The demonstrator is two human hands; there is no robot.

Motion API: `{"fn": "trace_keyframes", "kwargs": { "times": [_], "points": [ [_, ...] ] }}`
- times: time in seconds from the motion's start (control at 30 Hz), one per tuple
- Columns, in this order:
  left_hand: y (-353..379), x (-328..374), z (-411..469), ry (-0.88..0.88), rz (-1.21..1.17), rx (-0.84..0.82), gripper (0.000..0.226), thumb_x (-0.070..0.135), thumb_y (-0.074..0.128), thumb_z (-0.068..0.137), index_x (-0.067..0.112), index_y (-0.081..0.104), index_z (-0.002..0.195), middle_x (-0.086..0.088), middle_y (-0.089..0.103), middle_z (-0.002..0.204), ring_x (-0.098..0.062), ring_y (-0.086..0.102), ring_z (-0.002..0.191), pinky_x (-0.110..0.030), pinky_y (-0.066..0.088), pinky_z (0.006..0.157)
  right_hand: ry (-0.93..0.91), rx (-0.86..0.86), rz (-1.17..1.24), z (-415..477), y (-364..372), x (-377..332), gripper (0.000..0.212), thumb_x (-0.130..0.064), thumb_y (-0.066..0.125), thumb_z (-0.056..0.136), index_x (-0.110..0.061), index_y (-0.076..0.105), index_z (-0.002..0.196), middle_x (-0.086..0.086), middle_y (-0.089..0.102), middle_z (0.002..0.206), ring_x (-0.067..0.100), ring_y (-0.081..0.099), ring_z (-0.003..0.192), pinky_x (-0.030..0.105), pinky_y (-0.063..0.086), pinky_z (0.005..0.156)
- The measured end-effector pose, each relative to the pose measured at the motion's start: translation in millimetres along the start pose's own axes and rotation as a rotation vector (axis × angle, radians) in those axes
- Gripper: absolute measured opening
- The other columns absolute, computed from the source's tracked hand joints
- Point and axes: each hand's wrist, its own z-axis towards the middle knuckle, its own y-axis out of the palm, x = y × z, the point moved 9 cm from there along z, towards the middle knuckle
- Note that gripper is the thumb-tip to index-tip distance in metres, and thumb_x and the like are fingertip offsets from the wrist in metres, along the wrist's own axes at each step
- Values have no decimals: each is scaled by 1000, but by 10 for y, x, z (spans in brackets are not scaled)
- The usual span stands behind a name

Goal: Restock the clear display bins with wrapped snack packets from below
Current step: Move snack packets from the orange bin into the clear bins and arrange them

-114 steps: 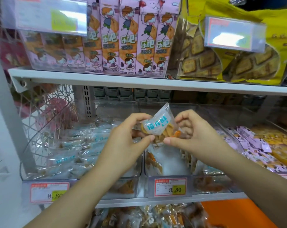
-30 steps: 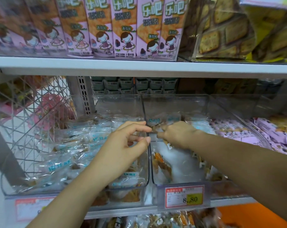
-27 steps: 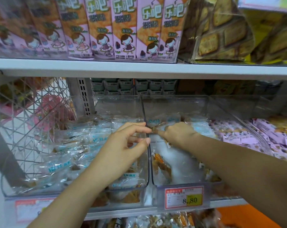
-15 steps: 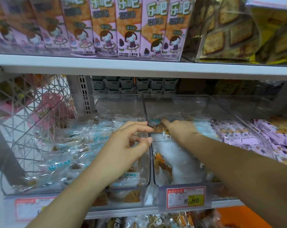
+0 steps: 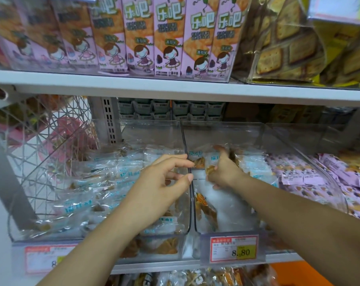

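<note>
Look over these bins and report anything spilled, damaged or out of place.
Nothing looks spilled or damaged. The middle bin is uneven: its front is nearly bare while packets pile at the back, where the right hand holds a snack packet. The left bin is jumbled but contained.

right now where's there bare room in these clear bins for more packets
Middle bin: bare floor at its front, between the price tag and the right hand gripping a snack packet. Left bin is heaped with packets; right bin is covered in purple packets.
</note>
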Motion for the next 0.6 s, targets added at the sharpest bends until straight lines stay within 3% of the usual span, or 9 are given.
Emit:
{"fn": "trace_keyframes", "kwargs": {
  "times": [0.1, 0.17, 0.2, 0.3, 0.4, 0.47, 0.53, 0.6],
  "points": [
    [1, -12, 11, -1, -4, -5, 19, 24, 62, 88, 38, 64, 101, 29, 50, 123, 3, 62, 89, -22, 49, 91, -1, 76, 90, 89, -10, 51, 95, 1, 64, 82, -37, 6, 147, 6, 48, 89, 21, 58, 80, 33, 55, 61],
    [-1, -13, 13, 1, -2, -3, 19, 24, 61, 88, 38, 64, 100, 31, 50, 121, 5, 62, 88, -22, 49, 91, -9, 165, 6, 100, -57, 85, 93, -6, 65, 82, -43, 7, 144, 8, 51, 108, 28, 59, 99, 43, 53, 84],
    [-1, -13, 13, 4, 0, -2, 19, 24, 61, 88, 38, 64, 100, 31, 50, 121, 5, 62, 88, -22, 49, 91, -9, 205, -25, 90, -88, 95, 90, -8, 63, 83, -45, 7, 143, 10, 50, 119, 29, 58, 101, 45, 51, 88],
    [-3, -10, 3, 10, 5, 1, 19, 24, 61, 89, 39, 64, 100, 32, 50, 121, 5, 63, 88, -25, 50, 91, -11, 206, -77, 55, -108, 93, 91, -3, 60, 86, -41, 5, 147, 14, 34, 143, 30, 56, 103, 43, 49, 93],
    [-2, -1, -10, 12, 3, 2, 19, 24, 61, 89, 40, 64, 100, 32, 49, 122, 4, 63, 88, -26, 50, 91, -17, 140, -201, -18, -84, 46, 95, -6, 60, 88, -38, -6, 149, 16, 21, 152, 33, 43, 125, 41, 35, 104],
    [-2, 2, -13, 14, 0, 4, 19, 24, 61, 89, 39, 64, 100, 31, 50, 122, 4, 63, 87, -26, 50, 90, -35, 75, -183, -70, -72, 7, 99, -7, 60, 88, -36, -12, 149, 19, 39, 142, 30, 50, 118, 39, 41, 98],
    [0, -3, -11, 17, 5, 4, 19, 24, 61, 89, 39, 64, 101, 30, 50, 122, 4, 62, 87, -24, 50, 89, -52, 0, -82, -136, -74, -47, 100, -5, 62, 87, -34, -11, 149, 21, 59, 118, 24, 60, 87, 33, 51, 72],
    [4, -8, -8, 20, 18, 3, 19, 24, 61, 90, 38, 63, 102, 30, 49, 122, 5, 62, 88, -18, 49, 87, -69, -36, 12, -237, -110, -119, 96, -4, 64, 87, -31, -3, 151, 23, 60, 117, 21, 56, 78, 30, 50, 64]
  ]
}}
